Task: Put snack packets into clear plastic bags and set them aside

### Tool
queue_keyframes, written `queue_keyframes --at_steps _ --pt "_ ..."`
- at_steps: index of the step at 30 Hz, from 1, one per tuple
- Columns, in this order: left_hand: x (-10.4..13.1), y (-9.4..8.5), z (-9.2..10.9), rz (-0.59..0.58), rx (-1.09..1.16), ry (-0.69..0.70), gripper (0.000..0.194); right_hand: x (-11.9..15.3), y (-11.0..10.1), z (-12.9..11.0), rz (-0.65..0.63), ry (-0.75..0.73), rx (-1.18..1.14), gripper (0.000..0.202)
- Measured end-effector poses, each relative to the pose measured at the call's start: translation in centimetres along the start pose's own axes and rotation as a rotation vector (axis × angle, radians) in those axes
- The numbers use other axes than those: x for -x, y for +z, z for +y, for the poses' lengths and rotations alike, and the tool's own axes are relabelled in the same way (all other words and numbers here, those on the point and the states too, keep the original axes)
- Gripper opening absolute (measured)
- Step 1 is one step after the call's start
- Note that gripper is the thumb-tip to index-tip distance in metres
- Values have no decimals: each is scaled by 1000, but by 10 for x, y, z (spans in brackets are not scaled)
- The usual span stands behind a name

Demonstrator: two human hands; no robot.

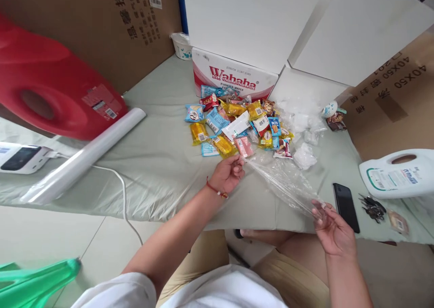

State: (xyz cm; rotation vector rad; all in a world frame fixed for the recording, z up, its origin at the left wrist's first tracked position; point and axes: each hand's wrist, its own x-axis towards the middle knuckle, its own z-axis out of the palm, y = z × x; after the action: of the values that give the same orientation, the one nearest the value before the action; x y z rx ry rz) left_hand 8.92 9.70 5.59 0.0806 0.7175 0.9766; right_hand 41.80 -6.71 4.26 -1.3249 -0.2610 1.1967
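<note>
1. Left edge to upper left of the frame: a white device with a dark screen [23, 158] lies below a red jug [64, 84] on the cloth-covered desk [162, 141].
2. Left of the frame: a roll of plastic film [90, 152] slants in front of the jug, and a white cable [122, 186] hangs over the desk's front edge.
3. Centre: the left hand [229, 175] has a narrow grip, fingertips pinching one end of a clear plastic bag [285, 181], just below a heap of wrapped snacks [237, 126]; a Wahaha carton [233, 75] stands behind the heap.
4. Right of centre: the bag stretches down to the right hand [335, 231], its grip narrow too, pinching the other end; crumpled clear plastic [301, 123] lies above.
5. Lower right: a black phone [346, 207] lies just beside the right hand, then keys [373, 207] and a white bottle [398, 173].
</note>
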Motion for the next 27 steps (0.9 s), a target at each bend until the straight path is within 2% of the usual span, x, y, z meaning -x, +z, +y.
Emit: queue_keyframes --at_steps 3,6,8,10,11,12,14,15,16,18,19,21,23,25,27 --pt "57 -5 -2 60 94 19 19 4 13 -7 -2 13 37 38" --pt "113 -21 -3 121 24 12 12 2 33 -8 -70 48 57 40" --pt "138 -37 -6 139 -121 -20 11 0 49 -7 -138 61 62 40" --pt "151 -58 -10 189 -375 -26 24 0 65 -8 -206 62 70 38" --pt "154 -68 -12 254 -527 48 29 1 72 -10 -237 64 76 37" --pt "155 -76 -14 342 -682 180 32 4 79 -12 -267 70 83 36" --pt "155 -88 -19 524 -937 598 32 10 91 -18 -312 80 92 34" --pt "154 -89 -22 566 -1012 849 30 14 95 -21 -330 80 92 33" --pt "153 -88 -27 550 -1052 1088 30 18 99 -24 -343 76 88 31" --pt "149 -79 -42 357 -1104 1433 42 28 106 -28 -363 61 68 30" --pt "145 -72 -53 222 -1161 1515 56 34 108 -30 -372 55 58 29" --pt "132 -59 -80 3 -1382 1513 96 45 112 -33 -384 44 43 26" --pt "112 -49 -108 -60 -1565 1497 113 55 113 -36 -381 27 37 22" --pt "91 -43 -128 -31 -1612 1489 106 62 112 -40 -363 6 40 21" --pt "75 -40 -132 -31 -1570 1433 79 65 108 -45 -337 -15 59 24"
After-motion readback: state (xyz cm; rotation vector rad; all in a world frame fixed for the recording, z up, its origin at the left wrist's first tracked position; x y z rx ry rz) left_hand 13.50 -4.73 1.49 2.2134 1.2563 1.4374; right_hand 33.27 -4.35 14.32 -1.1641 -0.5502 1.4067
